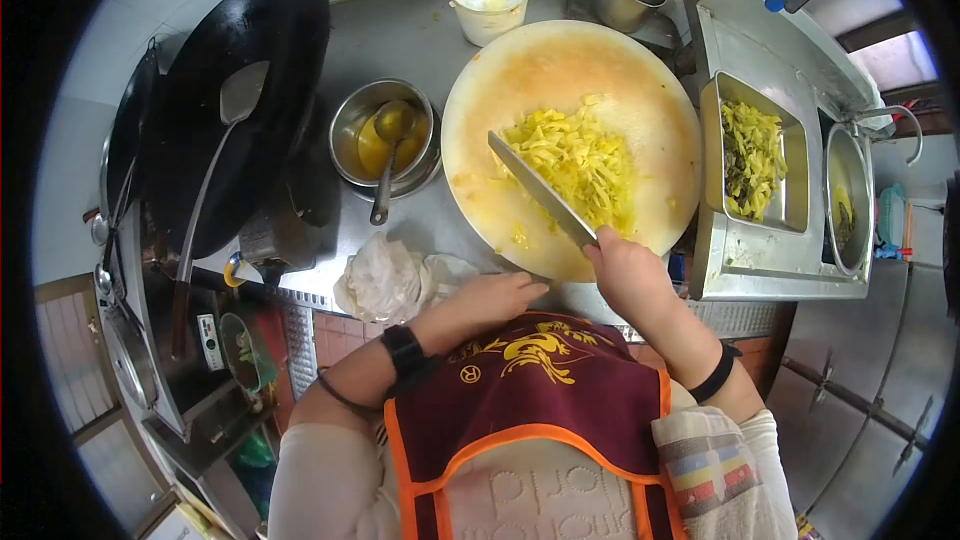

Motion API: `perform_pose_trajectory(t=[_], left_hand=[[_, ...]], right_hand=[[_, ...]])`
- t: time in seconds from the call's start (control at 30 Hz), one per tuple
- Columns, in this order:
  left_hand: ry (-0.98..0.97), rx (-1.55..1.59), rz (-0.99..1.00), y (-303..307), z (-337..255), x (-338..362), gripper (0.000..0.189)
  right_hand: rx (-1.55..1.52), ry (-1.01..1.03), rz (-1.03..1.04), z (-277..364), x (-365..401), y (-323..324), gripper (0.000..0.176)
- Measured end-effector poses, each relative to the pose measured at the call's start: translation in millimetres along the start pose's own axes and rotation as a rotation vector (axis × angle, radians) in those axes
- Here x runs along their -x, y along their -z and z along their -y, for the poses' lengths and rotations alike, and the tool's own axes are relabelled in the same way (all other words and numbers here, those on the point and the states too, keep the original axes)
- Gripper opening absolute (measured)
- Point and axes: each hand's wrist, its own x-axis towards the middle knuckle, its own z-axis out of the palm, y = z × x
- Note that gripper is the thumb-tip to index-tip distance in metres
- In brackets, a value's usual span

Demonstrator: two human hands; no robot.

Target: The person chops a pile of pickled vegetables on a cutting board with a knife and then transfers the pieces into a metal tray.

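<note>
My right hand [627, 272] is closed round the handle of a cleaver [543, 190], whose blade slants to the upper left across the round chopping board [490, 70]. Beside the blade lies a heap of chopped yellow-green pickled vegetable [585, 165], with small bits scattered around it. At the front edge of the board, close to my apron, rests my left hand [500, 295]. Its fingers stretch out toward the right and hold nothing that I can see. A crumpled whitish plastic bag [383, 280] lies just left of that hand.
Left of the board, a metal pot [345, 110] holds yellow liquid and a ladle [385, 165]. A black wok [195, 70] with a long-handled spatula [243, 90] leans farther left. A white tub [488, 25] and a steel cup [630, 0] stand behind. On the right is a tray [795, 210] of greens.
</note>
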Motion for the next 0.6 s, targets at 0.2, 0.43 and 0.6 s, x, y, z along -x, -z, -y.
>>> perform_pose_trajectory(t=[0.2,0.43,0.6], left_hand=[[-0.087,-0.147,0.141,-41,-2,-18,0.034],[-0.144,-0.222,0.131,-64,3,-29,0.027],[0.025,-0.11,0.163,-56,2,-20,0.02]], right_hand=[[-0.014,0.047,0.019,-4,12,-8,0.019],[-0.028,0.02,0.0,-16,15,-3,0.019],[-0.057,-0.02,-0.046,-19,15,2,0.02]])
